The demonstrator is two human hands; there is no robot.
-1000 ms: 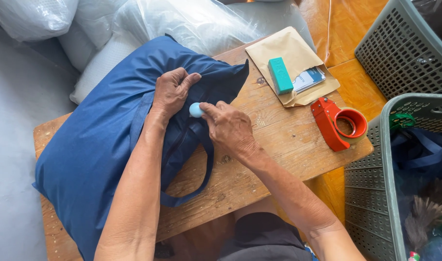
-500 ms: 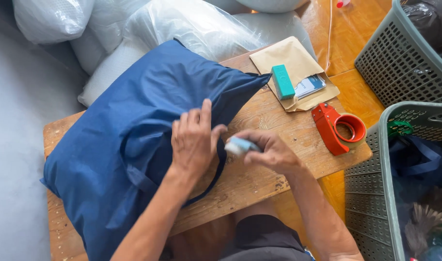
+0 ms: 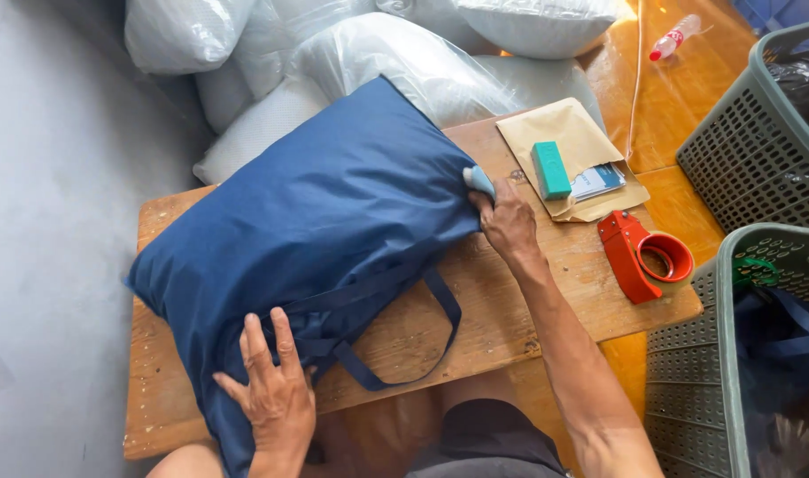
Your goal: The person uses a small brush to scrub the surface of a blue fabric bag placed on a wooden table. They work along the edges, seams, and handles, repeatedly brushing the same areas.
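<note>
Though partly hidden, one bag (image 3: 325,230), two hands (image 3: 276,398) (image 3: 508,221).

A worn wooden table (image 3: 546,301) carries a blue bag (image 3: 316,239), a brown envelope (image 3: 572,142) topped by a teal block (image 3: 551,170), and a red tape dispenser (image 3: 642,257).

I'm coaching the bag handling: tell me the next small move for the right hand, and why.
Probably draw the right hand with its small light-blue object along the navy bag. It sits at the bag's far edge, while the left hand presses the near corner flat.
</note>
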